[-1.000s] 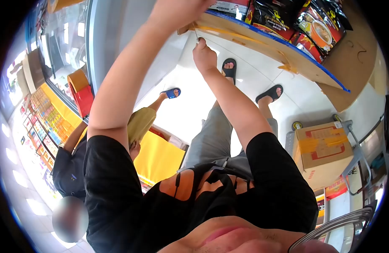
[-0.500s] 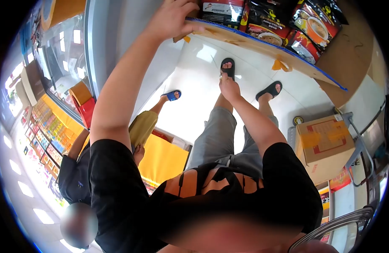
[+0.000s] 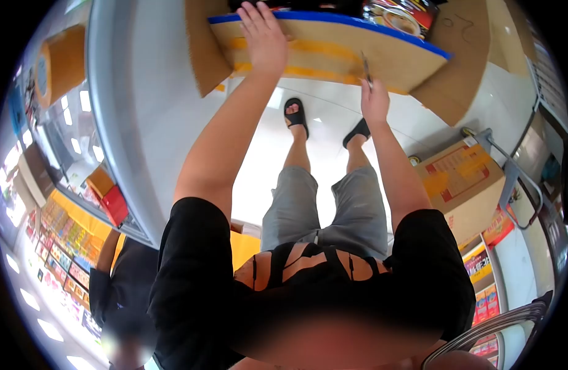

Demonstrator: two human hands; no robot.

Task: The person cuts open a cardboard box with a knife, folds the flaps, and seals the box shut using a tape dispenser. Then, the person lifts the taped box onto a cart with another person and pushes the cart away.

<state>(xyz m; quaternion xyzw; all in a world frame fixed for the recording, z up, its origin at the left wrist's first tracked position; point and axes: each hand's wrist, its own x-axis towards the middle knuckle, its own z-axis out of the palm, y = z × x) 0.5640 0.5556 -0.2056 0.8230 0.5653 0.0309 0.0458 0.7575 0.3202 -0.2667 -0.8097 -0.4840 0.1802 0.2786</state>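
Note:
My left hand lies with stretched fingers against the near wall of an open cardboard box, its fingertips reaching over the blue-taped top edge. In my right hand is a small knife, its thin pointed blade directed up at the box wall; its handle is mostly hidden by the fingers. Strips of yellow tape run across that wall. Inside the box, partly cut off by the view, are glossy black and red food packets.
At the left stands a grey-framed glass case with a tape roll on it. To the right, a taped carton rests on a metal-handled trolley. Another person in a dark shirt is at the lower left.
My left hand has shifted from the box corner onto its wall, fingers straighter. My right hand has risen with the knife towards the box. The box sits higher and further left in view.

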